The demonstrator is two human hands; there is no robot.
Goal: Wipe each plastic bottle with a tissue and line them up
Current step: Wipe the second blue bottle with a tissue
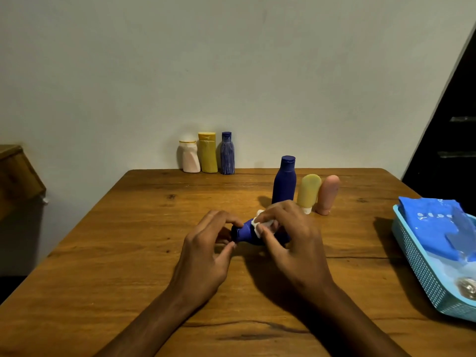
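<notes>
A blue bottle [246, 231] is held lying over the table [128, 253] centre. Its cap end is pinched by the left hand [206, 253], and a tissue [258, 224] is pressed on it by the curled fingers of the right hand [293, 243].
</notes>
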